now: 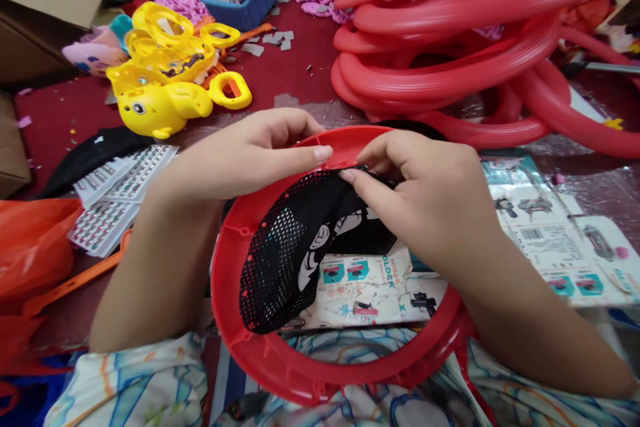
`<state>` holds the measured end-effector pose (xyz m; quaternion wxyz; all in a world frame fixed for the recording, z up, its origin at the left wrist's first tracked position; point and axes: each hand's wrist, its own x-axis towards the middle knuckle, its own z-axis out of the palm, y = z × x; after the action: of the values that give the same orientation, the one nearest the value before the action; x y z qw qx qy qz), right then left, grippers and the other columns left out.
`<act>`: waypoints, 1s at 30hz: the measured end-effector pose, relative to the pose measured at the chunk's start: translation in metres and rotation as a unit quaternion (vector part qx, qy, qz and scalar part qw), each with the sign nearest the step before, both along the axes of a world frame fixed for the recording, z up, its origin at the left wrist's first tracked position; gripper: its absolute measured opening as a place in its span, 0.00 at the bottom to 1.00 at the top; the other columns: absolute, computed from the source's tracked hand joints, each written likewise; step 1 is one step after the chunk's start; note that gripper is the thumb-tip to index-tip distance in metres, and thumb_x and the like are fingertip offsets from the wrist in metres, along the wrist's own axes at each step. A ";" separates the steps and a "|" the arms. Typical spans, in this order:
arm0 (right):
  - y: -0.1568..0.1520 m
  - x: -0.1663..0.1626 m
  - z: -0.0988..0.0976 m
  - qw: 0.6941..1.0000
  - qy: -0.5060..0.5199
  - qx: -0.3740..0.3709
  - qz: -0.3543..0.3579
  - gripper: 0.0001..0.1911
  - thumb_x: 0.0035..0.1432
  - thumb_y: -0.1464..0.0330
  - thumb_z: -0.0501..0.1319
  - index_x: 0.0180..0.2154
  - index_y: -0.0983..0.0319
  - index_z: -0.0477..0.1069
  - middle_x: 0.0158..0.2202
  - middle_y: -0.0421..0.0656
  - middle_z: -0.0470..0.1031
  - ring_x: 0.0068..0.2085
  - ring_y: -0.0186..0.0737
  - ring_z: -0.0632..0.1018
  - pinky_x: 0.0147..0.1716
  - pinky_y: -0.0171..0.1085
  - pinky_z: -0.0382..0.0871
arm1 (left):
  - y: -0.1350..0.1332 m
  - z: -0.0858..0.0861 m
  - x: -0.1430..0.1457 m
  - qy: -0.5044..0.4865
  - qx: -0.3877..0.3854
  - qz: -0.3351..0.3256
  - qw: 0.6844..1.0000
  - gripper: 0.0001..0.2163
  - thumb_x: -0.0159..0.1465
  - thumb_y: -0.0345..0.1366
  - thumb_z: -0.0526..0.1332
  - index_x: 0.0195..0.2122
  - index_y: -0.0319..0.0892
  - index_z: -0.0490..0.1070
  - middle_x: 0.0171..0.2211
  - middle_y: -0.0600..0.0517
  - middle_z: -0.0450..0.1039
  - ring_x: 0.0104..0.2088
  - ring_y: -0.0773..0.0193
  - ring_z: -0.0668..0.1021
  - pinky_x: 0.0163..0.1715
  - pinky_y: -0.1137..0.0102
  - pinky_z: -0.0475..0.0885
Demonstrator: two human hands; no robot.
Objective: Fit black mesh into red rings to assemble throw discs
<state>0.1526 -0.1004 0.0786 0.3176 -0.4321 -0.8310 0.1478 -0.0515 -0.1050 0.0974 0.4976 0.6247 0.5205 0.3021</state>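
Note:
A red plastic ring (235,320) leans on my lap, tilted against the table edge. Inside it hangs black mesh fabric (280,247) with a white print, attached along the ring's left side. My left hand (265,150) grips the far rim of the ring, thumb on the inner face and fingers behind it. Just to its right, my right hand (420,180) pinches the mesh edge between thumb and fingers against the rim. The far part of the mesh is bunched, and my right hand hides some of it.
Large red hoops (450,80) are piled at the back right. Yellow toy parts (165,107) lie at the left, near plastic trays of small pieces (115,200). A blue bin (250,7) stands behind. Printed cardboard (540,240) lies under and beside the ring.

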 end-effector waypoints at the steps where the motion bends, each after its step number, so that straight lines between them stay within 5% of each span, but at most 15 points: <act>1: -0.001 0.000 0.001 1.000 -0.007 0.002 -0.001 0.04 0.61 0.68 0.65 0.35 0.61 0.78 0.31 0.40 0.81 0.29 0.37 0.78 0.31 0.38 0.65 | 0.000 0.001 0.000 -0.001 -0.022 -0.001 1.000 0.04 0.64 0.34 0.62 0.36 0.40 0.74 0.31 0.51 0.78 0.29 0.65 0.79 0.25 0.73 0.74; 5: -0.003 0.000 0.005 0.999 -0.032 0.025 0.004 0.06 0.62 0.66 0.65 0.33 0.60 0.79 0.30 0.40 0.81 0.29 0.38 0.78 0.31 0.39 0.65 | -0.002 0.001 0.003 -0.020 -0.032 0.012 0.999 0.03 0.63 0.33 0.64 0.36 0.40 0.72 0.31 0.51 0.78 0.28 0.66 0.78 0.25 0.74 0.73; 10: -0.002 0.005 0.009 0.997 -0.032 0.057 0.046 0.08 0.65 0.70 0.61 0.36 0.61 0.79 0.34 0.41 0.81 0.35 0.40 0.79 0.35 0.39 0.67 | -0.010 -0.001 0.006 -0.015 0.069 -0.004 0.998 0.10 0.66 0.32 0.63 0.47 0.44 0.66 0.34 0.55 0.77 0.31 0.69 0.77 0.29 0.75 0.73; 16: 0.000 0.009 0.010 0.991 -0.067 0.100 0.060 0.10 0.67 0.71 0.57 0.36 0.63 0.77 0.32 0.42 0.79 0.35 0.40 0.78 0.37 0.39 0.67 | -0.013 0.004 0.005 0.112 0.209 -0.049 0.970 0.03 0.66 0.32 0.63 0.35 0.38 0.73 0.33 0.56 0.74 0.34 0.74 0.72 0.36 0.80 0.67; 30: 0.001 0.004 0.008 0.991 -0.089 0.101 0.007 0.12 0.67 0.70 0.57 0.35 0.65 0.77 0.30 0.43 0.77 0.31 0.39 0.74 0.33 0.39 0.61 | -0.011 0.001 0.010 0.149 0.203 -0.005 0.968 0.07 0.65 0.35 0.61 0.29 0.41 0.70 0.24 0.56 0.65 0.27 0.68 0.68 0.30 0.70 0.67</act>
<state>0.1562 -0.0995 0.0870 0.2832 -0.4034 -0.8697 0.0261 -0.0419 -0.1157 0.0987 0.2789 0.7528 0.5138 0.3026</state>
